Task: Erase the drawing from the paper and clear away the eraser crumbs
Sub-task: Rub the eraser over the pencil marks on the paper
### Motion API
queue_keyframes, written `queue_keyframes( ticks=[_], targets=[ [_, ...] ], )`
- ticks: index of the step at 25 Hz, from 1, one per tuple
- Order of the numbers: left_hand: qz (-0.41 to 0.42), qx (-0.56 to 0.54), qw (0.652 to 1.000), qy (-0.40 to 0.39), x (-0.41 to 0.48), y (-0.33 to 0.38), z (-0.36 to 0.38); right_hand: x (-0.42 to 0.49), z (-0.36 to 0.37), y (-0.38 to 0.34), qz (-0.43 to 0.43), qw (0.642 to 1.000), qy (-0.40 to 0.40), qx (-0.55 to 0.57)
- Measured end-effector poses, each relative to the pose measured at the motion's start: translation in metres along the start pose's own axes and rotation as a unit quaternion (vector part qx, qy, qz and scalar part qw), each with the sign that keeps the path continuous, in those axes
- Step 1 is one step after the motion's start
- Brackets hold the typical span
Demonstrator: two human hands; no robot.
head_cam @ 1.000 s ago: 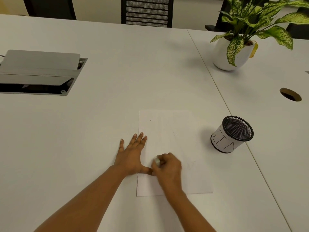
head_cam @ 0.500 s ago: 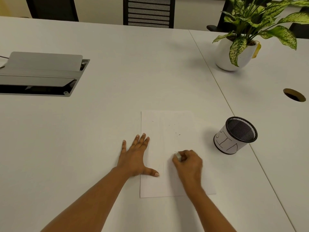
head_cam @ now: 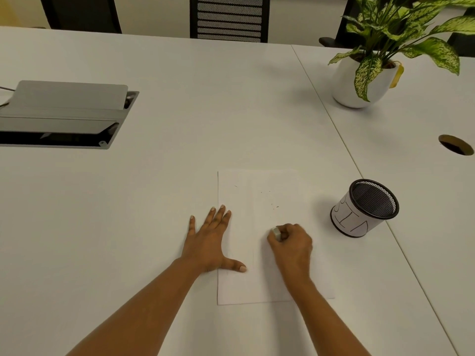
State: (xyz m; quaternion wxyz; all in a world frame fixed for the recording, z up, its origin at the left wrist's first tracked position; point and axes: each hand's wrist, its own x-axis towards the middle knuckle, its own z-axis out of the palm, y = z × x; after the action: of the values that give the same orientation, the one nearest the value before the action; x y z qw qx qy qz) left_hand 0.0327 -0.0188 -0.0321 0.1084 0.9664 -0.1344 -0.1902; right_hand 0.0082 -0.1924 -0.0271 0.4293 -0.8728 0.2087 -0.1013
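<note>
We glimpse only a pale end of the eraser (head_cam: 276,232) past the right hand (head_cam: 291,246), whose fingers (head_cam: 288,228) are clenched round it low on the paper (head_cam: 259,191); any drawing is too faint for us to make out, beyond a few dark crumbs (head_cam: 275,207) higher up. The left hand (head_cam: 208,242) lies flat, fingers released and spread, across the paper's left edge, both forearms cut off by the frame. The white counter (head_cam: 180,73) also carries a mesh cup (head_cam: 365,209) near the paper's right, a plant (head_cam: 372,47) cropped at the top and an open cable box (head_cam: 64,114) at left, with cropped chairs (head_cam: 228,19) behind.
</note>
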Motion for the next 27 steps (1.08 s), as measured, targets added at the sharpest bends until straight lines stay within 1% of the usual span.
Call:
queue_keyframes(
  ticks=[2, 3, 4, 6, 9, 11, 12, 13, 16, 17, 19, 22, 24, 26, 27],
  targets=[
    [0.000, -0.004, 1.000, 0.002, 0.000, 0.001, 0.000, -0.019, 0.018, -0.008, -0.042, 0.997, -0.062, 0.004],
    [0.000, -0.004, 1.000, 0.003, 0.000, 0.001, 0.000, -0.024, 0.022, -0.009, -0.058, 0.995, -0.084, 0.006],
    [0.001, -0.003, 1.000, 0.003, 0.000, 0.000, 0.000, -0.023, 0.023, -0.008, -0.066, 0.994, -0.089, 0.000],
    [0.001, -0.002, 1.000, 0.003, 0.000, 0.000, 0.000, -0.009, 0.012, -0.001, -0.059, 0.996, -0.059, -0.026],
    [0.005, 0.001, 1.000, 0.011, 0.001, -0.002, 0.001, 0.019, -0.015, 0.014, -0.002, 1.000, 0.011, -0.027],
    [0.009, 0.000, 1.000, 0.012, 0.001, -0.002, 0.001, 0.019, -0.018, 0.014, 0.021, 0.999, 0.034, -0.011],
    [0.011, 0.000, 1.000, 0.012, 0.002, -0.002, 0.002, 0.012, -0.014, 0.010, 0.017, 0.999, 0.030, -0.013],
    [0.012, -0.002, 1.000, 0.011, 0.002, -0.002, 0.002, 0.002, -0.006, 0.005, 0.000, 1.000, 0.010, -0.020],
    [0.011, 0.000, 1.000, 0.011, 0.003, -0.002, 0.002, -0.035, 0.017, -0.003, -0.074, 0.992, -0.098, -0.032],
    [0.010, 0.001, 1.000, 0.012, 0.002, -0.002, 0.002, -0.038, 0.017, -0.001, -0.088, 0.989, -0.112, -0.040],
    [0.014, -0.003, 1.000, 0.011, 0.002, -0.001, 0.002, -0.026, 0.007, 0.007, -0.080, 0.991, -0.093, -0.053],
    [0.015, -0.007, 1.000, 0.013, 0.003, -0.001, 0.002, 0.000, -0.017, 0.018, -0.027, 0.999, -0.018, -0.030],
    [0.014, -0.007, 1.000, 0.012, 0.002, 0.000, 0.002, 0.003, -0.021, 0.018, -0.003, 1.000, 0.016, -0.020],
    [0.012, -0.012, 1.000, 0.014, 0.001, 0.001, 0.001, -0.007, -0.012, 0.012, -0.007, 0.999, 0.020, -0.024],
    [0.011, -0.013, 1.000, 0.015, 0.001, 0.001, 0.000, -0.016, -0.005, 0.008, -0.022, 1.000, 0.001, -0.021]
  ],
)
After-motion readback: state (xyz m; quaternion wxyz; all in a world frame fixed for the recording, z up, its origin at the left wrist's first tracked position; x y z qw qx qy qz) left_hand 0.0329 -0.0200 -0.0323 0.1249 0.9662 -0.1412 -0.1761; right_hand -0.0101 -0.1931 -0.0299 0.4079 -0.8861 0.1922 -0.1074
